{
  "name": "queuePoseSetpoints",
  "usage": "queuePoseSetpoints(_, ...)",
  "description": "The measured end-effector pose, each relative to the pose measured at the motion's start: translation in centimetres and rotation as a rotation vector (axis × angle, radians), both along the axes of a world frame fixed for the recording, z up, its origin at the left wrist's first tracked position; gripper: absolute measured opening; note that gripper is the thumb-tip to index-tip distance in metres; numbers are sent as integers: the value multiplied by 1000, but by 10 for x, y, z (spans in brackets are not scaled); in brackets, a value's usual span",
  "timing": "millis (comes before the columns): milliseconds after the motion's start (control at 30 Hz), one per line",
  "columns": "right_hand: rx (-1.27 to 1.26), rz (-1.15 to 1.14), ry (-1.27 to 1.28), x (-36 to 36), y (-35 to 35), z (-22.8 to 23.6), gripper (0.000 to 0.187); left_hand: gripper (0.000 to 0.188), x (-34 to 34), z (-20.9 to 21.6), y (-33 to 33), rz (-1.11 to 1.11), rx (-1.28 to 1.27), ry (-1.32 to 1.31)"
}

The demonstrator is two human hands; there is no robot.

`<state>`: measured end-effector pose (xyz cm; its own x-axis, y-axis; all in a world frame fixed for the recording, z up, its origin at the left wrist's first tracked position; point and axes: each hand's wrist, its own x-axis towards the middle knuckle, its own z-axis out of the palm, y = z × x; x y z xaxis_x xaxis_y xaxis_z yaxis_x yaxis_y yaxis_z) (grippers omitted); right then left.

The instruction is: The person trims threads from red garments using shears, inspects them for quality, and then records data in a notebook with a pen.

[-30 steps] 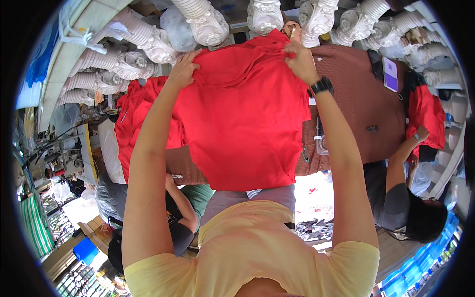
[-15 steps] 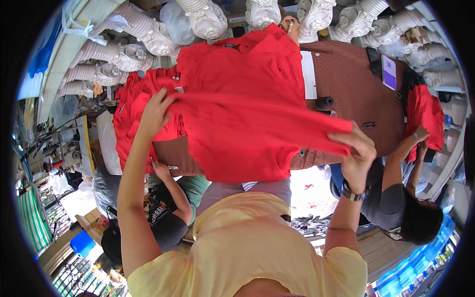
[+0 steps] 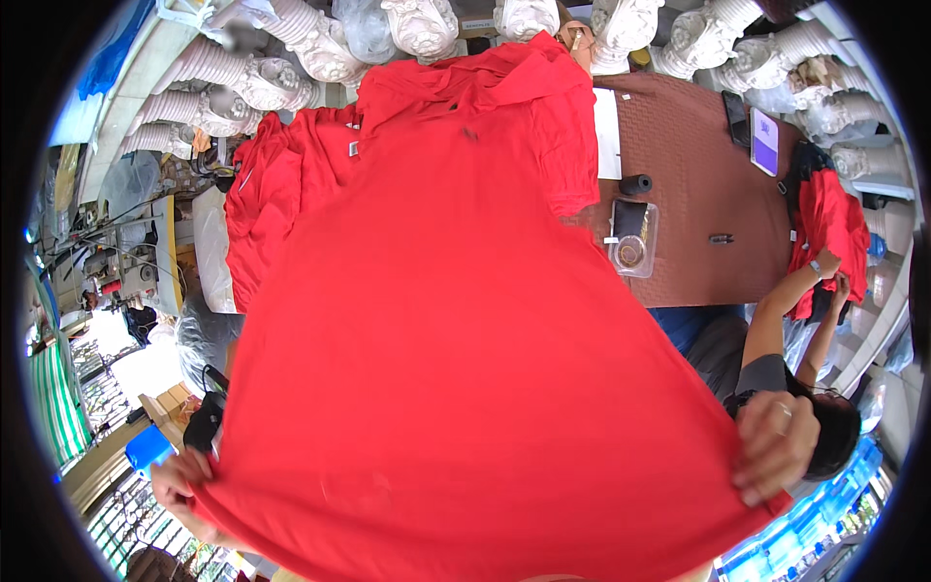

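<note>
Red garment point(image 3: 475, 339) stretched wide, left fingers point(image 3: 178, 469) clamped on one near corner, right fingers point(image 3: 754, 475) on the other

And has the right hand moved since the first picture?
Yes: the right hand has drawn back and rightward, from near the far edge of the brown cloth to beyond its near edge.

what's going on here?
A person is holding a wide red garment pulled out toward themselves, left hand at one lower corner and right hand at the other. Its far part reaches over the brown-covered table, with more red fabric bunched to the left. At the right, a co-worker handles a red-and-black garment.
</note>
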<state>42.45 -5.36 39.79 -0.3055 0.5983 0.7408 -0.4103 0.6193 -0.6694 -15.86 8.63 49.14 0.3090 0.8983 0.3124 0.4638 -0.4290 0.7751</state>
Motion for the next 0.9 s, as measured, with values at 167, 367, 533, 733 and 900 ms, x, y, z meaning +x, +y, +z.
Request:
queuePoseSetpoints(167, -132, 86, -98, 19, 32, -12, 19, 16, -14, 26, 34, -334, -401, 263)
queuePoseSetpoints(367, -338, -836, -650, 7, 125, -93, 33, 44, 28, -96, 145, -210, -333, 862)
queuePoseSetpoints(533, -299, -1051, -856, 13, 294, -260, 33, 51, 92, -261, 213, -497, -248, 840)
queuePoseSetpoints(733, -435, -1268, -872, 12, 354, -317, 26, 45, 149, -372, 261, -514, -25, 997)
queuePoseSetpoints(900, -142, -1233, -877, -24, 294, -257, 29, 35, 158, -395, 296, -480, 258, 864)
